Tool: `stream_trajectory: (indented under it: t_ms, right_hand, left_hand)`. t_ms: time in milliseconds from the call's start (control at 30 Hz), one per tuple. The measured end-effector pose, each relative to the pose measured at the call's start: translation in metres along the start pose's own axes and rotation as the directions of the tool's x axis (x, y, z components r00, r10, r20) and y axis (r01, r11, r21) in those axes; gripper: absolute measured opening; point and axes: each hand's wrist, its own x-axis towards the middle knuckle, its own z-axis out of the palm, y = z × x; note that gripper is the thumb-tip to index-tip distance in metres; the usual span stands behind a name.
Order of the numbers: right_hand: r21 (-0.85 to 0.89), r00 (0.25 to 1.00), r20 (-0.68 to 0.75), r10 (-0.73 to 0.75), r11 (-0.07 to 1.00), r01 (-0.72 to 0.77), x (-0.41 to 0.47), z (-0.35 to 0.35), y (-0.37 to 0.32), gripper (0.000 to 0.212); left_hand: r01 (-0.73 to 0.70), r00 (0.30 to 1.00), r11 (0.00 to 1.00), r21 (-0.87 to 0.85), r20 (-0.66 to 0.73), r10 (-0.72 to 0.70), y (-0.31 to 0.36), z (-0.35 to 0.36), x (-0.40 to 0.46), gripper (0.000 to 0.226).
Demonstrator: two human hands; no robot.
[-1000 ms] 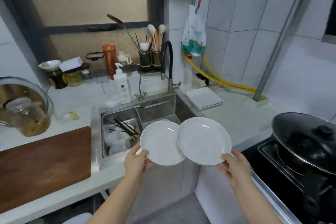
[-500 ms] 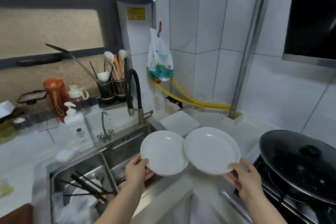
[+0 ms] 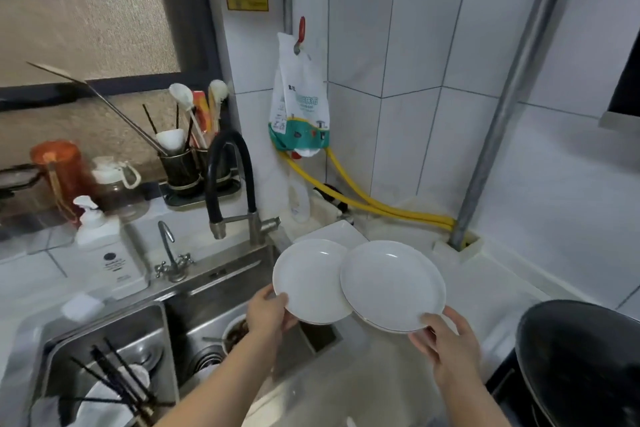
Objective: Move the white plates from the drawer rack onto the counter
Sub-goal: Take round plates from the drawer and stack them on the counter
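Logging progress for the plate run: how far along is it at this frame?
Done: a stack of square white plates already lies on the counter by the sink. In hand: the left hand grips one round plate, the right hand another, their rims overlapping, both in the air. Left: setting both down. The drawer rack is out of view.

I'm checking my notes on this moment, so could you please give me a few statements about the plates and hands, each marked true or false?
1. The left hand holds a round white plate. True.
2. The right hand is empty. False: it grips a second plate.
3. The right-hand plate overlaps the left one. True.
4. Both plates rest on the counter. False: they are held in the air.
5. A square white plate lies behind them. True.
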Motion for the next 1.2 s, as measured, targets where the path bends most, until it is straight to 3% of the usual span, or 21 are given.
stream_trajectory:
  t_ms: [367,767,1200]
  right_hand:
    - [-0.019,1.0,-0.005,0.0,1.0,0.0,0.059,0.016,-0.006,0.043]
    - [-0.067,0.997,-0.078,0.019,0.997,-0.025,0.101,0.042,0.006,0.041]
    - [-0.146,0.993,-0.116,0.018,0.989,-0.035,0.121,0.066,0.005,0.038]
  left_hand:
    - [0.021,0.999,0.996,0.09,-0.052,-0.017,0.001,0.061,0.063,0.043]
    - [0.049,0.998,0.94,0.337,-0.063,-0.03,0.005,0.112,0.158,0.028]
    - [0.004,0.999,0.878,0.479,-0.037,0.015,0.005,0.114,0.197,0.026]
